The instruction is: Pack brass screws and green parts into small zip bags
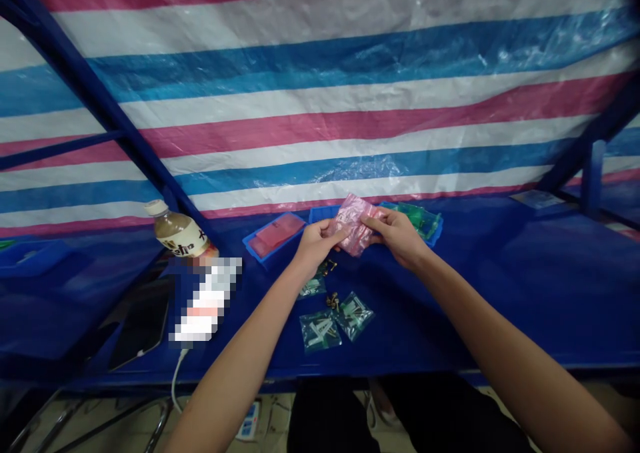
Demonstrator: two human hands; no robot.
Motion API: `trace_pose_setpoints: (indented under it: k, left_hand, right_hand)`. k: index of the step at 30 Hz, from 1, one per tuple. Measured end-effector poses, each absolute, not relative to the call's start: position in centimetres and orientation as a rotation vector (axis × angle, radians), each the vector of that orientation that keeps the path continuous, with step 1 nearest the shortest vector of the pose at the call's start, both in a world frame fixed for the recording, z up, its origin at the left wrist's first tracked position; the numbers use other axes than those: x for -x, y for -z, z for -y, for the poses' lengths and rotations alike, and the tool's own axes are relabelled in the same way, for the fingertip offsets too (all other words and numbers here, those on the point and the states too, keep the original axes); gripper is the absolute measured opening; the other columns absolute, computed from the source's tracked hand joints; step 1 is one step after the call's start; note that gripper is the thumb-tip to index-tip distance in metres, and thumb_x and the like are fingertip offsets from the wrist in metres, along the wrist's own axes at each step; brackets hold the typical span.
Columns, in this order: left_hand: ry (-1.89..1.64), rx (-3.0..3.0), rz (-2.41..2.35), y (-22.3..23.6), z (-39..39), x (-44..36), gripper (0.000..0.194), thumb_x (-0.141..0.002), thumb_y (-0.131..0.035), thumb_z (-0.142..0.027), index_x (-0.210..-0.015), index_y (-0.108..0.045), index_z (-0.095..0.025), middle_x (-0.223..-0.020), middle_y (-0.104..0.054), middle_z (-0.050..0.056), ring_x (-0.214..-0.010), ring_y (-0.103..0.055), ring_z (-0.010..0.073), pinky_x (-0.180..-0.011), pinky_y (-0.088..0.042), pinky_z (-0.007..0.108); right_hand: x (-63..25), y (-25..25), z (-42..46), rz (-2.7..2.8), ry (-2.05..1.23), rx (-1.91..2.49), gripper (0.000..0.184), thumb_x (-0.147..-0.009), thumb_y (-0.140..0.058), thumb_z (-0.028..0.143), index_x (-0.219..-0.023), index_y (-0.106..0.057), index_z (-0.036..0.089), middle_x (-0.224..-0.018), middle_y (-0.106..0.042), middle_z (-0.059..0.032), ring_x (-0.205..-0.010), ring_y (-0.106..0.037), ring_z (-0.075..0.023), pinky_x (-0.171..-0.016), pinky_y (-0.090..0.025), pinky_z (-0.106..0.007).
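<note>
Both hands hold a small pink plastic bag (356, 223) above the blue table (525, 293). My left hand (314, 243) pinches its left edge, fingers closed. My right hand (397, 236) grips its right side, fingers closed. Below the hands lie three small clear greenish bags (320, 331) with small parts inside, and a few loose brass-coloured screws (332, 299) sit between them.
Small blue trays stand behind the hands: one with pink bags (274, 237), one with green bags (423, 221). A bottle of brownish drink (177, 233) stands at the left, near a dark phone (143, 329) and a white cable. A striped tarp hangs behind.
</note>
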State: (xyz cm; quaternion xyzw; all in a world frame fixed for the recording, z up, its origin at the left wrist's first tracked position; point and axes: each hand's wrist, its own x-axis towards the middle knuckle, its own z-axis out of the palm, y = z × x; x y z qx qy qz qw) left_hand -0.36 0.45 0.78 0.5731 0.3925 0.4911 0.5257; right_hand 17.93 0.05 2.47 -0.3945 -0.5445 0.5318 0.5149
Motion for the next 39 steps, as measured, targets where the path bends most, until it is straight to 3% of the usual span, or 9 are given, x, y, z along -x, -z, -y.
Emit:
trace_pose_setpoints:
  k: [9,17,22,26,30,32,35,39]
  left_hand:
    - [-1.192,-1.237,-1.025,-1.1,-1.2,1.4,0.038,-0.069,-0.078,-0.043,-0.092,-0.069,-0.014,-0.074,-0.066,0.002,-0.06,-0.058,0.0101,-0.057,-0.047,0.021]
    - [-1.54,-1.617,-1.38,-6.9,0.4,10.0,0.035,-0.075,-0.073,-0.041,-0.099,-0.069,-0.016,-0.082,-0.069,0.004,-0.067,-0.061,0.0133,-0.06,-0.046,0.023]
    - [-1.221,-1.681,-1.854,-6.2,0.4,16.3,0.041,-0.07,-0.071,-0.048,-0.095,-0.069,-0.015,-0.064,-0.063,0.0,-0.052,-0.055,0.0145,-0.049,-0.04,0.024]
    - [-0.983,-1.701,-2.066,-4.3,-0.8,17.5,0.055,-0.067,-0.073,-0.048,-0.112,-0.064,-0.017,-0.08,-0.071,0.006,-0.068,-0.064,0.0213,-0.058,-0.044,0.026]
    - [-0.671,-1.829,-2.259,-4.0,-1.0,17.8,0.044,-0.073,-0.067,-0.052,-0.105,-0.068,-0.021,-0.088,-0.072,0.009,-0.079,-0.067,0.0286,-0.066,-0.045,0.033]
    - [-0.642,-1.999,-2.333,-4.3,-0.6,17.6,0.04,-0.075,-0.064,-0.05,-0.102,-0.069,-0.021,-0.098,-0.071,0.012,-0.092,-0.065,0.0332,-0.078,-0.045,0.039]
    - [-0.638,-2.331,-2.189,-4.5,-0.1,16.6,0.039,-0.081,-0.058,-0.045,-0.112,-0.066,-0.022,-0.119,-0.065,0.012,-0.113,-0.056,0.0337,-0.097,-0.037,0.045]
    - [-0.459,-2.448,-1.785,-4.7,0.1,15.2,0.034,-0.085,-0.052,-0.04,-0.114,-0.067,-0.03,-0.124,-0.064,0.005,-0.113,-0.055,0.0282,-0.099,-0.036,0.041]
  right_hand:
    - [-18.1,-2.3,-0.2,1.322,-1.271,0.955,0.035,-0.076,-0.071,0.047,-0.093,-0.06,0.019,-0.077,-0.062,-0.0039,-0.069,-0.061,-0.0151,-0.056,-0.056,-0.027]
    - [-18.1,-2.3,-0.5,1.332,-1.237,0.978,0.037,-0.08,-0.066,0.053,-0.096,-0.058,0.02,-0.076,-0.063,-0.0019,-0.063,-0.061,-0.0129,-0.052,-0.05,-0.024]
    - [-17.6,-2.2,-0.2,1.521,-1.214,1.048,0.033,-0.083,-0.062,0.05,-0.089,-0.06,0.018,-0.079,-0.065,-0.0051,-0.063,-0.061,-0.0141,-0.052,-0.048,-0.026]
    - [-17.5,-1.8,-0.3,1.612,-1.195,1.078,0.029,-0.084,-0.06,0.047,-0.084,-0.061,0.019,-0.078,-0.065,-0.0064,-0.065,-0.06,-0.015,-0.05,-0.047,-0.026]
    - [-17.7,-1.3,-0.7,1.641,-1.139,1.112,0.027,-0.085,-0.058,0.045,-0.083,-0.061,0.018,-0.077,-0.065,-0.0074,-0.067,-0.061,-0.0166,-0.047,-0.044,-0.025]
    - [-17.7,-1.1,-0.9,1.646,-1.139,1.122,0.027,-0.086,-0.058,0.044,-0.084,-0.061,0.018,-0.078,-0.066,-0.0075,-0.068,-0.062,-0.0173,-0.046,-0.043,-0.025]
    - [-17.7,-1.0,-0.8,1.681,-1.114,1.103,0.025,-0.086,-0.057,0.043,-0.083,-0.062,0.019,-0.077,-0.066,-0.0071,-0.069,-0.062,-0.0182,-0.047,-0.042,-0.026]
    - [-17.5,-1.3,-0.6,1.738,-1.044,1.099,0.025,-0.087,-0.056,0.041,-0.078,-0.063,0.019,-0.074,-0.066,-0.0071,-0.067,-0.061,-0.0179,-0.052,-0.043,-0.028]
